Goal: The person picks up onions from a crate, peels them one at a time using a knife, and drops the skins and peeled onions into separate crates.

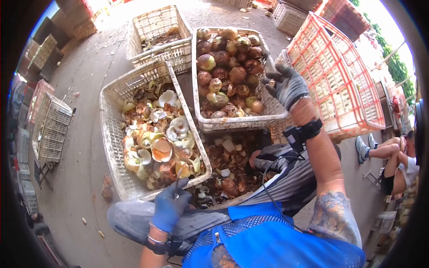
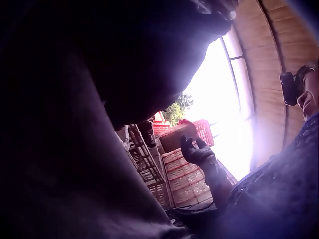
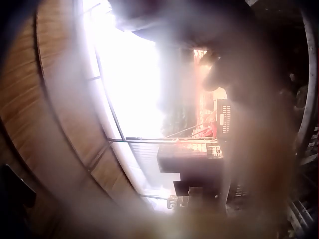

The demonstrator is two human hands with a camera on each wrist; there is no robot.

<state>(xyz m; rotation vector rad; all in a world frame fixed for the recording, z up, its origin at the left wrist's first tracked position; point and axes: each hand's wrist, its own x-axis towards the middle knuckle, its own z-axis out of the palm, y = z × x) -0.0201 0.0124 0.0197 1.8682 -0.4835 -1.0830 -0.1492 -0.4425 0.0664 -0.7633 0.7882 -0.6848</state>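
Note:
The left hand, in a blue glove, is curled round what looks like a small knife, at the near rim of a crate of onion peelings. Above the right rim of the crate of onions is the right hand in a grey glove, its fingers apart and slightly bent, holding nothing. That hand also shows in the left wrist view, fingers raised. Dark, blurred shapes fill much of both wrist views, and the left hand's grip is hidden there.
Beside the right hand stands a white crate with red netting. Behind the peelings is another crate with scraps at its bottom. Loose peelings lie between the person's legs. Stacked crates stand at left; another person's legs are at right.

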